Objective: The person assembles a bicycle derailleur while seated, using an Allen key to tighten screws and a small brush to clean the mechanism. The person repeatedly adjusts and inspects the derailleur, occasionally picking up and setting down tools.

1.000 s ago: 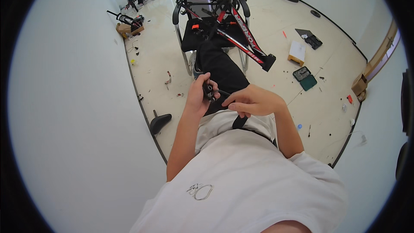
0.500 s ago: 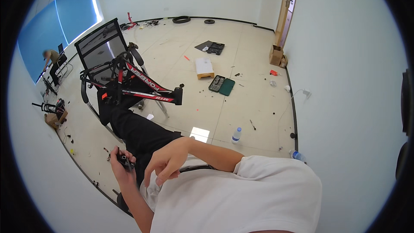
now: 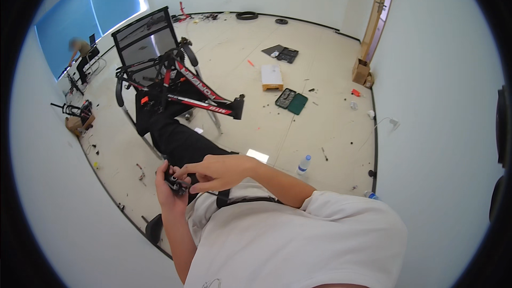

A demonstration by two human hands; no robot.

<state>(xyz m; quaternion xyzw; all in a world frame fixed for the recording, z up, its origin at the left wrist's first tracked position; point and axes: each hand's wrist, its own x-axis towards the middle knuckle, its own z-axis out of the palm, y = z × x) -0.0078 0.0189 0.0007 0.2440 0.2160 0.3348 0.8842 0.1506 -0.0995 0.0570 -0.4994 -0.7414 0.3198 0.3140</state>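
My left hand [image 3: 169, 186] is closed around a small black bicycle part with metallic bits [image 3: 176, 183]; its exact kind is too small to make out. My right hand [image 3: 221, 172] reaches across from the right, index finger stretched out to the part and thumb apart below it. The fingertips are at the part, though I cannot tell how firmly they touch. Beyond my hands a black, red and white bicycle frame [image 3: 205, 105] lies across a black mesh-backed chair [image 3: 144, 40].
On the floor are an open green socket set [image 3: 296, 104], a white and yellow box [image 3: 272, 78], a black tool case [image 3: 288, 55] and a water bottle [image 3: 304, 165]. Tires [image 3: 247, 15] lie by the far wall. Another person [image 3: 81, 53] bends over at the far left.
My right hand has moved left to the part in my left hand, with the index finger now extended. My left hand has risen slightly, and the view has shifted left.
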